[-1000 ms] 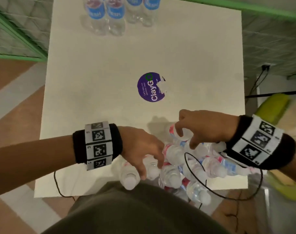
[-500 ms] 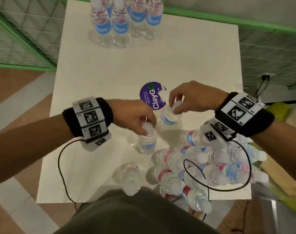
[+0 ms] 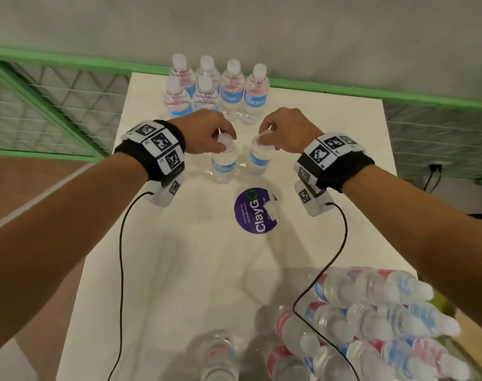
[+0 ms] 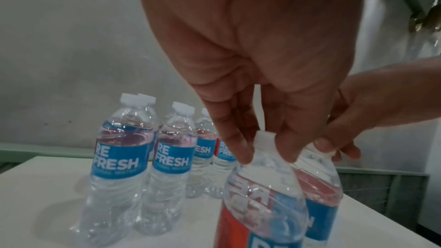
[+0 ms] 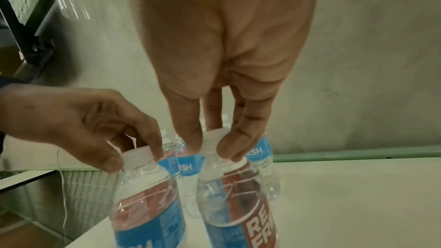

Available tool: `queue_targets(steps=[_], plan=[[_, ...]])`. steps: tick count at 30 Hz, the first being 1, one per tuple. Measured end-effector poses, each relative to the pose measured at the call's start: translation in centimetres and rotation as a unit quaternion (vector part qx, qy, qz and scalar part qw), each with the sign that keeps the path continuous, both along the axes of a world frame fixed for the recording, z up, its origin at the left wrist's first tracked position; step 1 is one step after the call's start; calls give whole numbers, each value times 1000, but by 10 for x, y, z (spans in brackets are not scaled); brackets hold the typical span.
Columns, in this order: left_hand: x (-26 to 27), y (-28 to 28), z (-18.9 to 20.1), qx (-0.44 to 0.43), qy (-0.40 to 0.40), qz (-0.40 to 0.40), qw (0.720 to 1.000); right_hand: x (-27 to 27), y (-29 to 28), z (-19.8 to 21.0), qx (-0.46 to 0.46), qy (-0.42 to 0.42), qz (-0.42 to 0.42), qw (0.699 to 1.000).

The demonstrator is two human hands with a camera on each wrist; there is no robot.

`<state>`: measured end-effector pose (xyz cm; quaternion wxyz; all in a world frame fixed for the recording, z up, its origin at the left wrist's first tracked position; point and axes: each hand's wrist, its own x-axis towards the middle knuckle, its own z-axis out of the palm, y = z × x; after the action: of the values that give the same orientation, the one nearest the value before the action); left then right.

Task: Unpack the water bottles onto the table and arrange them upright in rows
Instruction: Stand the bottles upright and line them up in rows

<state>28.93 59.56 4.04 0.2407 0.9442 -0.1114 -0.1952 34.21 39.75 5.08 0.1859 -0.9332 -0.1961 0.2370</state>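
Head view shows the left hand [image 3: 207, 130] and the right hand [image 3: 286, 129] each pinching a water bottle by its cap, the left bottle [image 3: 224, 163] and the right bottle [image 3: 259, 158] upright and just beside each other on the table [image 3: 179, 257], near the six standing bottles [image 3: 218, 89] at the far edge. Each grip is narrow, fingertips [image 4: 243, 155] closed round the cap alone, so the body hangs free below; that is the likely weak point. A cap hold gives little control over tilt, so a bottle set down slightly off vertical could rock and topple. The two carried bottles sit so close that one could nudge the other on release. Pushing them further back risks knocking the standing group over like skittles. The wrist cables [image 3: 121, 257] trail over the unpacked pile [image 3: 372, 325] at the near edge and could snag a bottle as the arms return.
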Motion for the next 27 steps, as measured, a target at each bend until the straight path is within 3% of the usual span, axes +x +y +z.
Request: queue_targets(steps=[6, 11, 17, 27], plan=[[10, 4, -10, 7, -15, 13, 1000, 16, -5, -9, 32, 30, -34, 998], [29, -1, -10, 2, -65, 34, 997, 43, -8, -7, -2, -34, -44, 998], [66, -7, -11, 26, -63, 65, 996, 87, -12, 1, -28, -69, -51, 996], [103, -5, -12, 38, -100, 90, 990, 127, -12, -5, 6, -104, -86, 991]])
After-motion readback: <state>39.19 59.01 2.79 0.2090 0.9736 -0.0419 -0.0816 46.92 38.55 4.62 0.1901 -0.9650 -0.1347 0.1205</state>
